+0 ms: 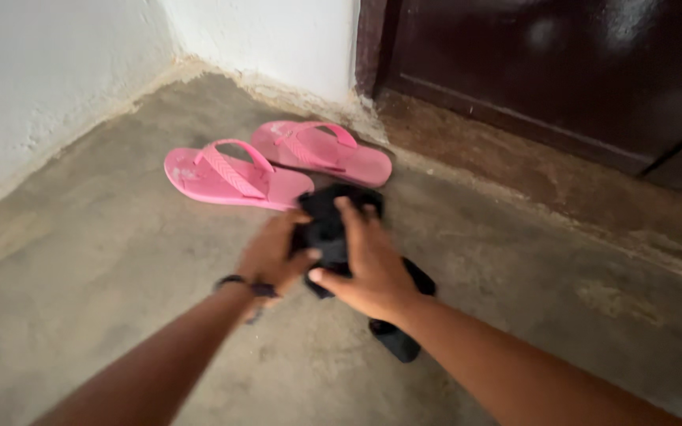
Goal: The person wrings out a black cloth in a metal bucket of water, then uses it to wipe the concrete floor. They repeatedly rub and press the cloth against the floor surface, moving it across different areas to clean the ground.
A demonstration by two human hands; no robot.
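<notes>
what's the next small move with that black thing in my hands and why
Probably set the black item down beside the pink flip-flops: both hands, left and right, grip it just short of the pair, which lies neatly by the wall.

Soft, even daylight, pale glare patches on the glossy dark door (562, 63) far right, faint shadows on the floor (120, 260), slight motion blur throughout
</notes>
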